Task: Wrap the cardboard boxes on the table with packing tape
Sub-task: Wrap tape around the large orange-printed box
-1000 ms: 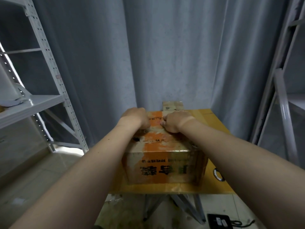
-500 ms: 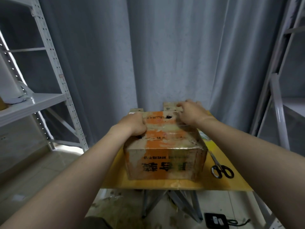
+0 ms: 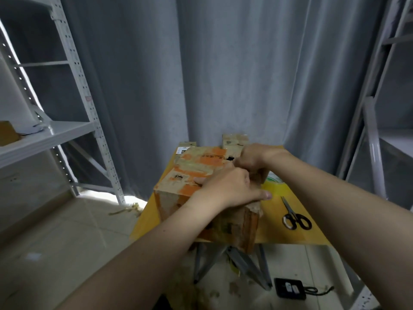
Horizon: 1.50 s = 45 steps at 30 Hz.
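I note the cardboard box (image 3: 196,175), square-on half a second ago, now sits turned corner-first at frame centre on the yellow tabletop (image 3: 290,233), left hand (image 3: 228,189) and right hand (image 3: 251,161) together, pressing its top, presenting a fresh side for tape.

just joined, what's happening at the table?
A person has both bare hands on a worn cardboard box sitting on a small yellow table. The left hand lies across the box's top near edge, and the right hand grips its far right side. The box sits at an angle, one corner poking past the table's front edge. Scissors lie untouched on the table to the right. No tape roll is clearly in either hand.
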Each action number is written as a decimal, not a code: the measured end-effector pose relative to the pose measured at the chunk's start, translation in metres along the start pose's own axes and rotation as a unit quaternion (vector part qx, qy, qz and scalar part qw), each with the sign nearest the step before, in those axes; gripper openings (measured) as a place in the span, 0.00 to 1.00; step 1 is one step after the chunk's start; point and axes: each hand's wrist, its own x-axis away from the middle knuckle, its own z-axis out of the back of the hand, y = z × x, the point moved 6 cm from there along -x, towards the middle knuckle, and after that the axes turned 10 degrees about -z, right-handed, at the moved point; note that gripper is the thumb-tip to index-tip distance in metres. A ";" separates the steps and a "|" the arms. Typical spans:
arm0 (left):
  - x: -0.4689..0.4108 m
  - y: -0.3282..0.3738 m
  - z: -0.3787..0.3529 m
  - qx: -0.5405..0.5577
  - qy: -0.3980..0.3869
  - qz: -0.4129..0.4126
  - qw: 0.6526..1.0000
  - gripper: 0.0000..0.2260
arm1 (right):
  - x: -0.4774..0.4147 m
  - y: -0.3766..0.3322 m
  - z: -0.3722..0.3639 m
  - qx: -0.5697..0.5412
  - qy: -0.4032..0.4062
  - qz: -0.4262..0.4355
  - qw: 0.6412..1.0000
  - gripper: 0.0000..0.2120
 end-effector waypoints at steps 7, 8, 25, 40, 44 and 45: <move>0.039 -0.012 0.012 -0.031 -0.153 -0.039 0.987 0.17 | 0.003 0.001 -0.002 0.040 0.095 0.007 0.995 0.33; 0.045 -0.019 0.018 -0.033 -0.163 -0.050 0.985 0.17 | 0.003 0.001 -0.008 0.016 0.063 0.020 0.998 0.33; 0.042 -0.082 0.036 -0.051 -0.043 0.018 0.998 0.17 | 0.014 0.068 -0.037 -0.186 0.109 -0.075 0.974 0.20; -0.019 -0.045 0.025 -0.137 0.109 0.046 0.984 0.09 | -0.056 0.140 -0.098 0.015 0.083 -0.125 0.989 0.19; -0.017 -0.049 0.022 -0.120 0.114 0.046 0.985 0.09 | -0.070 0.142 -0.107 0.027 0.117 -0.128 0.984 0.17; -0.016 -0.050 0.021 -0.116 0.113 0.049 0.986 0.09 | -0.073 0.143 -0.109 0.001 0.120 -0.128 0.984 0.16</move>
